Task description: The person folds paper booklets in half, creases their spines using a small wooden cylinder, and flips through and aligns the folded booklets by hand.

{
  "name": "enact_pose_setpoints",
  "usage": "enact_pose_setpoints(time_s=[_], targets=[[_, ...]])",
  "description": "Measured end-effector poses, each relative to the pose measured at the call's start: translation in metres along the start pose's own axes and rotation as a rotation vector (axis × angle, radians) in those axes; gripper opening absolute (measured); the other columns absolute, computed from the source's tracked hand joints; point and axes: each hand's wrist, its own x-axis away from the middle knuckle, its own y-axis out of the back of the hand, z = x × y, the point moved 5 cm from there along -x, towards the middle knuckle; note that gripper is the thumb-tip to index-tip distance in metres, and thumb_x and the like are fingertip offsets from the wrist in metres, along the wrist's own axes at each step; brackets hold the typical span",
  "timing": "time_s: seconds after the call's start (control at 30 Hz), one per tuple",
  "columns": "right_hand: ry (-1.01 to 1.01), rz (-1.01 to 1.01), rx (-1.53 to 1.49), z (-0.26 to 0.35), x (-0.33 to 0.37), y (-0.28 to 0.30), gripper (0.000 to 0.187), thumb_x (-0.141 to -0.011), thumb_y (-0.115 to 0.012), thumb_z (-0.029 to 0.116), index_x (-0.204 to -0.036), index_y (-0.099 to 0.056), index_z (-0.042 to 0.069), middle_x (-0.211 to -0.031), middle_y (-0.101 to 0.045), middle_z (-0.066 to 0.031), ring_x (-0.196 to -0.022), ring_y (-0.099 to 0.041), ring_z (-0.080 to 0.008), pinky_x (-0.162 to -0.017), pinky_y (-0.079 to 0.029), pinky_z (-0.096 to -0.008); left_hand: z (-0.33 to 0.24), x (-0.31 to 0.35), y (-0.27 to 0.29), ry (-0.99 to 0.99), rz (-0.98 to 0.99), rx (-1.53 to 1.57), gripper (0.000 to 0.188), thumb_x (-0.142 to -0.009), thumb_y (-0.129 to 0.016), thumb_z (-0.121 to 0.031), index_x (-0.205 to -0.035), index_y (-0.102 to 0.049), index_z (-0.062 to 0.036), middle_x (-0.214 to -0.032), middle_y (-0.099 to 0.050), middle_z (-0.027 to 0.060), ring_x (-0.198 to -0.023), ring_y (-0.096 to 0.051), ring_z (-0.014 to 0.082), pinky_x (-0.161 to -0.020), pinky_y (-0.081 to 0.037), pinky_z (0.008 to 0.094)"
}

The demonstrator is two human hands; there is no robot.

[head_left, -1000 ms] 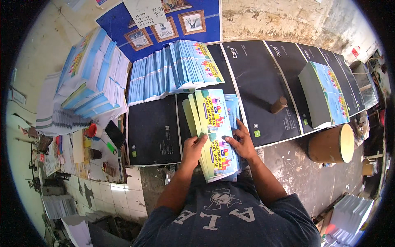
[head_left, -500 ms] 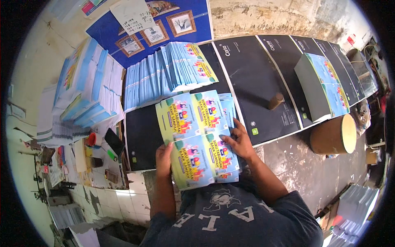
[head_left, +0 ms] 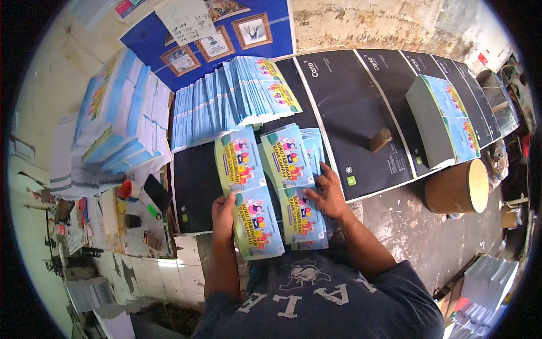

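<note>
My left hand (head_left: 223, 213) is closed on the left edge of a printed booklet (head_left: 261, 221), its thumb on top. The cover is blue and green with two panels of colourful cartoon figures, and it tilts a little. At its right lies a small fanned stack of matching booklets (head_left: 284, 148). My right hand (head_left: 329, 195) grips that stack by its right edge, thumb on the top cover and fingers partly hidden beneath. A narrow gap parts the two. Beyond them, a long leaning row of the same booklets (head_left: 206, 107) rests on the black-covered table (head_left: 355, 96).
A tall pile of booklets (head_left: 116, 113) stands at the left. Toward the right are a short brown cylinder (head_left: 380, 139), a thick booklet block (head_left: 432, 124) and a big cardboard drum (head_left: 456, 187) beside the table edge. A dark phone-like slab (head_left: 156, 193) lies on the cluttered left side.
My left hand's booklet has come away from the stack in my right hand, swinging slightly left and opening a gap between them. My right hand has hardly moved.
</note>
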Motion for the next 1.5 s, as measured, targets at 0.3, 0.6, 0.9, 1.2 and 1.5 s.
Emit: enact_pose_setpoints(time_s=[0.3, 0.6, 0.9, 1.2, 1.5], targets=[[0.062, 0.051, 0.080, 0.013, 0.003, -0.003, 0.057, -0.082, -0.074, 0.046, -0.097, -0.064, -0.008, -0.145, -0.037, -0.0352, -0.134, -0.037, -0.0487, -0.111, -0.029, -0.0517, 0.072, -0.017, -0.048, 0.018, 0.057, -0.350, 0.034, -0.091, -0.071, -0.031, -0.099, -0.073, 0.0016, -0.086, -0.070, 0.0049, -0.075, -0.062, 0.0109, -0.069, -0.050, 0.0281], [0.170, 0.030, 0.185, 0.023, 0.010, 0.002, 0.073, -0.078, -0.080, 0.031, -0.139, -0.049, 0.006, -0.153, -0.027, -0.0288, -0.141, -0.025, -0.0475, -0.114, -0.026, -0.0527, 0.001, -0.004, 0.012, -0.123, 0.079, -0.127, 0.032, -0.093, -0.059, -0.010, -0.122, -0.064, 0.0031, -0.114, -0.068, 0.0102, -0.096, -0.065, 0.0141, -0.088, -0.051, 0.0294], [0.082, 0.108, -0.135, -0.008, 0.004, -0.008, 0.044, -0.097, -0.053, 0.044, -0.094, -0.077, 0.006, -0.158, -0.030, -0.0162, -0.147, -0.014, -0.0423, -0.118, -0.009, -0.0516, 0.044, -0.008, -0.069, -0.211, 0.124, -0.245, 0.067, -0.086, -0.073, -0.002, -0.146, -0.042, -0.0031, -0.123, -0.062, 0.0110, -0.104, -0.061, 0.0134, -0.089, -0.052, 0.0299], [0.049, 0.119, -0.086, 0.009, -0.002, 0.003, 0.035, -0.082, -0.075, 0.028, -0.105, -0.071, 0.002, -0.148, -0.038, -0.0281, -0.142, -0.026, -0.0442, -0.117, -0.016, -0.0500, 0.008, -0.011, -0.020, -0.322, 0.061, -0.272, 0.062, -0.094, -0.059, -0.003, -0.151, -0.035, -0.0072, -0.135, -0.057, 0.0122, -0.116, -0.057, 0.0163, -0.098, -0.048, 0.0319], [0.120, 0.188, -0.051, -0.003, 0.001, -0.007, 0.042, -0.090, -0.062, 0.048, -0.106, -0.075, 0.011, -0.153, -0.030, -0.0285, -0.144, -0.018, -0.0480, -0.117, -0.012, -0.0553, 0.032, -0.017, -0.075, -0.241, 0.213, -0.248, 0.080, -0.088, -0.069, -0.001, -0.154, -0.025, -0.0047, -0.136, -0.055, 0.0127, -0.116, -0.055, 0.0154, -0.098, -0.046, 0.0317]])
